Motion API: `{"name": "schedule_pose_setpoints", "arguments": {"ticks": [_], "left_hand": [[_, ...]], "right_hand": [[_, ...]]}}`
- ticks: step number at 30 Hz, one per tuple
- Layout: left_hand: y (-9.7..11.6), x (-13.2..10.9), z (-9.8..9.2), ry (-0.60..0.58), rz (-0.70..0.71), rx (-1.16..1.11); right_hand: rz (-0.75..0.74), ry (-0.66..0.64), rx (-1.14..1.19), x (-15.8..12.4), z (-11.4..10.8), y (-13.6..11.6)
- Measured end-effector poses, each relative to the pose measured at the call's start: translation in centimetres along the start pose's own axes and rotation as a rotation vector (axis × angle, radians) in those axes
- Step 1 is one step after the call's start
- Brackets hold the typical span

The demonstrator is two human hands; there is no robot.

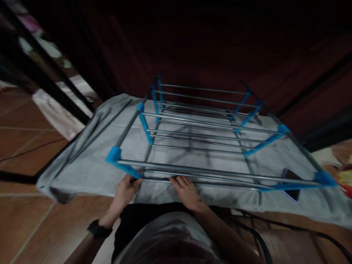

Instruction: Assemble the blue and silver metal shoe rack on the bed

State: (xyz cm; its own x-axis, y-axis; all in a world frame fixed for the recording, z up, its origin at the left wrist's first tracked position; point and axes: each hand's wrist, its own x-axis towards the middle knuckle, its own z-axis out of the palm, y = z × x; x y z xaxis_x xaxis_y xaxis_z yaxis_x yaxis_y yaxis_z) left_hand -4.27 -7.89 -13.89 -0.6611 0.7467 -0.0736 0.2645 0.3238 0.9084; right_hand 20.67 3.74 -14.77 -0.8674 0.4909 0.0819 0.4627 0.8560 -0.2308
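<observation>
Rack (pixel 217 171): on the table before you, grey metal rods joined by blue plastic brackets. Its near end lies at the table's front edge, by your body; the rest runs back from you. Brackets stand in pairs along the left and right side poles, with thin rods crossing between them.

Left grip (pixel 127 189): at the near left corner. Your thumb and fingers are drawn together on the low end of the left front bracket (pixel 123 168), where the lower front rods (pixel 220 185) meet it. Some fingertips are hidden behind the blue plastic. A dark band (pixel 99 229) sits on that wrist.

Right grip (pixel 187 190): inward from the left one, back of the hand up, fingers together and laid over the lower front rods, left of their middle. You cannot tell from this view whether the fingers close round the metal or only rest on it; the undersides do not show.

Table: covered by grey cloth (pixel 82 157), creased and hanging over the left end. A dark, phone-like slab (pixel 293 194) lies on it at the right, partly hidden by the right front bracket (pixel 286 186).

Surroundings: dark red curtain (pixel 192 47) behind the rack. Dark slanting posts (pixel 60 93) at the left, a pale striped cloth (pixel 60 121) beyond them. Brown floor tiles (pixel 24 209) below. Something red and yellow (pixel 345 179) at the right edge, too blurred to name.
</observation>
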Motion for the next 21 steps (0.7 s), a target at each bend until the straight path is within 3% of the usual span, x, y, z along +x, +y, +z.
{"name": "schedule_pose_setpoints", "arguments": {"ticks": [4,12,21], "left_hand": [[-0.8,-0.2,0.0,0.004,0.029,-0.046],[-3.2,-0.4,-0.4,-0.113,0.082,-0.098],[-2.3,-0.3,-0.5,-0.089,0.159,0.085]], "right_hand": [[-0.027,0.033,-0.005,-0.2,1.0,0.4],[-0.049,0.048,-0.035,-0.5,0.7,0.5],[-0.05,0.055,-0.019,-0.2,0.9,0.7]]}}
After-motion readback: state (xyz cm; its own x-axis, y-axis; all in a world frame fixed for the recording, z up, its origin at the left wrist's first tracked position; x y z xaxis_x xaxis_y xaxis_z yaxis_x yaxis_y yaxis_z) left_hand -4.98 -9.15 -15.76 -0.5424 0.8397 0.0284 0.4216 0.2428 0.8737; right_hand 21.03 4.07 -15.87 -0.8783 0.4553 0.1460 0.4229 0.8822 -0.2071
